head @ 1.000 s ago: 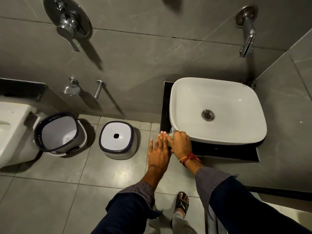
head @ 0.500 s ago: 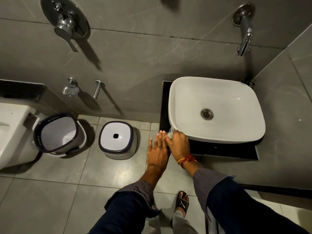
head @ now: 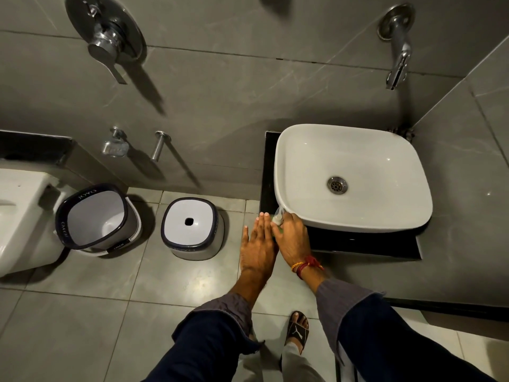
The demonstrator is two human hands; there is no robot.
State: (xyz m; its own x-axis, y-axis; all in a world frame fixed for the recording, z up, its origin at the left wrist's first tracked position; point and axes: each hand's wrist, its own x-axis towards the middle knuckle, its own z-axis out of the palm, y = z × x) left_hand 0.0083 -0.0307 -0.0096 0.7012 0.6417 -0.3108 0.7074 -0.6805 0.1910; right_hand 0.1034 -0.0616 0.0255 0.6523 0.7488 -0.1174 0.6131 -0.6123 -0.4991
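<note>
At 7 o'clock corner of washbasin [head: 303, 150], noted small bottle [head: 277, 218] clamped in curled fingers of right hand [head: 293, 239]; logged left hand [head: 258, 245] flat, fingers together, just beside at bottle's 8 o'clock.

We see a dim grey room lit from overhead: the mixer lever [head: 106, 48] and wall tap [head: 398, 64] throw long, hard shadows down the wall [head: 248, 92]. Soft glare sits on the floor [head: 198, 285], and the wide lens bends lines near the edges.

Small pale bottle [head: 277, 218], greenish below, at near-left corner of basin [head: 281, 161]
</note>
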